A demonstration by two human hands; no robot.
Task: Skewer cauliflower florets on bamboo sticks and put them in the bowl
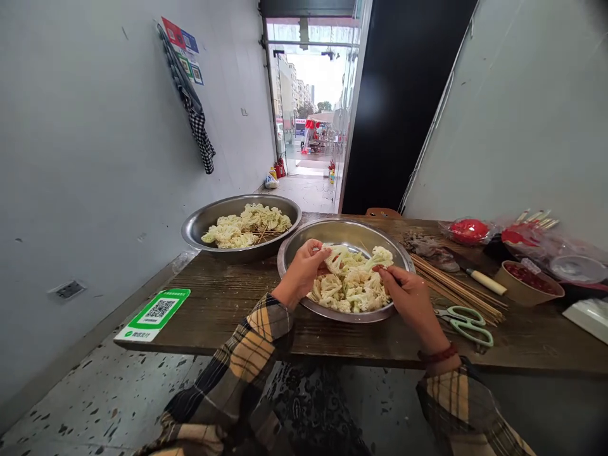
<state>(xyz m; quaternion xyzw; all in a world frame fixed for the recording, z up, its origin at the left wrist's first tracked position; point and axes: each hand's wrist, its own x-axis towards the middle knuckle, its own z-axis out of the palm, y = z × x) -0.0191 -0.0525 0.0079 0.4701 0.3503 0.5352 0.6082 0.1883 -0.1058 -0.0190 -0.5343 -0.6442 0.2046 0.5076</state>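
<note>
Over a metal basin (349, 228) of cauliflower pieces (354, 288), both my hands are closed in a pinch. My left hand (304, 269) grips a pale cauliflower floret (336, 258) between thumb and fingers. On the other side, my right hand (411, 297) has its fingertips pressed on another cauliflower floret (381, 256), its head tilted up above the pile. The fingertips partly hide the stems. A second metal basin (192, 228) behind on the left holds more cauliflower, with thin wooden skewers (266, 234) among it.
Right of the near basin lie loose bamboo skewers (456, 285), green-handled scissors (468, 324) and a wooden-handled knife (487, 282). Farther right stand a bowl of red contents (529, 278) and plastic-wrapped items (468, 231). A green QR-code card (154, 315) lies at the table's left front corner.
</note>
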